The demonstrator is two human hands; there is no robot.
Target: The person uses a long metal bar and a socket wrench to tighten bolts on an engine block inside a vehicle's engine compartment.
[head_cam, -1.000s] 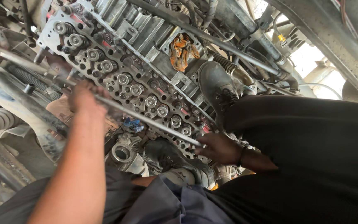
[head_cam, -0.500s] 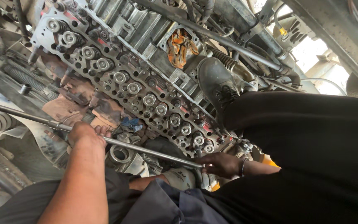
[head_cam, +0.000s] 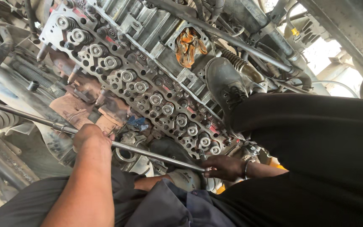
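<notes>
Left hand point(head_cam: 90, 135) closed around the long steel bar point(head_cam: 118, 145), right hand point(head_cam: 223, 167) gripping its lower end beside the exposed cylinder head point(head_cam: 148, 88); valve springs sit uncovered, work apparently midway.

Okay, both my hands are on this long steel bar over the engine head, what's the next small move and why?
Probably pause and reseat the tool end before pulling further. Your left hand grips the long steel bar mid-length, while your right hand steadies its end near the lower edge of the cylinder head. That end is hidden behind the fingers, so its seating cannot be confirmed, and a boot stands on the engine close by.
</notes>
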